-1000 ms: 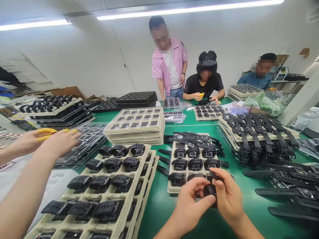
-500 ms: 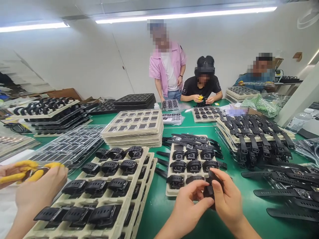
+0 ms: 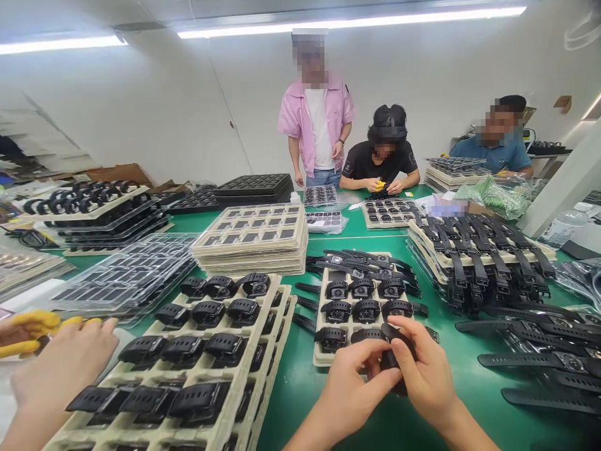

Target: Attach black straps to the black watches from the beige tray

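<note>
Two bare hands, left hand and right hand, barely differ from half a second ago: wrists angled inward, fingers curled, both grasping a black watch strap above the tabletop, by the near edge of a tray of watches. Leftward, a co-worker's hand has lowered. Farther off, a person in pink stands straighter.

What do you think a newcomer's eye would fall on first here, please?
Probably the black-strapped watch, partly hidden between the left hand and right hand, low and right of centre. Next might come the cream tray of looped-strap watches at lower left. The pink shirt, worn by the person standing across the green table, stands out against the pale wall.
</note>
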The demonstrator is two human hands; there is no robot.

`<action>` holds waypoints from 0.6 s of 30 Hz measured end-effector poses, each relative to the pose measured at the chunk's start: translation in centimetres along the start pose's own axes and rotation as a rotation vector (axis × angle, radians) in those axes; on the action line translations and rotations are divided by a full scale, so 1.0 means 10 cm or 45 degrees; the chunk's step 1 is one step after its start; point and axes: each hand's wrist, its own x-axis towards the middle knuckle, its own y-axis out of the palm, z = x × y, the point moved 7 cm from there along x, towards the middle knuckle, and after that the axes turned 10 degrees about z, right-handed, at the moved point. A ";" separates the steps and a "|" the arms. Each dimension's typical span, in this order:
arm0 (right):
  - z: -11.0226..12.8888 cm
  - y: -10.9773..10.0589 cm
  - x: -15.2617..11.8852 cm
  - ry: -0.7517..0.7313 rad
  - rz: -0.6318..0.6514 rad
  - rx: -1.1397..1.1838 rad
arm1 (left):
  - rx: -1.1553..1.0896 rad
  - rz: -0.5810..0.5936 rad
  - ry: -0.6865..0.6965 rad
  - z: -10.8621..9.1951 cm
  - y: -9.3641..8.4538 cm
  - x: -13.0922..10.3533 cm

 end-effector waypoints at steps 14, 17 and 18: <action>0.02 -0.02 -0.09 0.097 -0.184 0.363 | -0.190 -0.074 0.124 0.03 0.01 -0.04; 0.01 -0.02 -0.10 0.050 -0.138 0.309 | -0.118 0.042 0.133 -0.07 0.06 -0.03; 0.01 -0.02 -0.09 0.027 -0.111 0.291 | -0.102 0.061 0.125 -0.10 0.06 -0.02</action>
